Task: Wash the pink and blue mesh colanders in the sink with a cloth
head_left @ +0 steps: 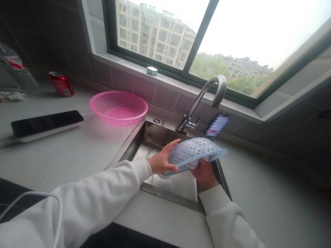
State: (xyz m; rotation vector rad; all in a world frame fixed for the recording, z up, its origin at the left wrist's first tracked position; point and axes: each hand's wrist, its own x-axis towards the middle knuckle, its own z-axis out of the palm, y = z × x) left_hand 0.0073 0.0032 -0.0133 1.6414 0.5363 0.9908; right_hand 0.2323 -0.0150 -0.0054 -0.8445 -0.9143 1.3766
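A light blue plastic colander [198, 147] with small cut-out holes is held tilted over the steel sink [178, 186], its open side facing down and toward me. My left hand [163, 161] grips its left rim, thumb on the near side and fingers over the outer wall. My right hand [204, 175] reaches under the near rim into the bowl of the colander. Something soft and white [192, 164] shows at its fingers; whether it is a cloth or foam I cannot tell. The right fingertips are mostly hidden by the colander.
A chrome faucet [191, 106] arches behind the sink. On the left counter stand a pink basket [119, 120], a red can [61, 84], a black-topped device with a cable [48, 124] and a clear bottle [17, 74]. A small green-white block [152, 71] sits on the windowsill.
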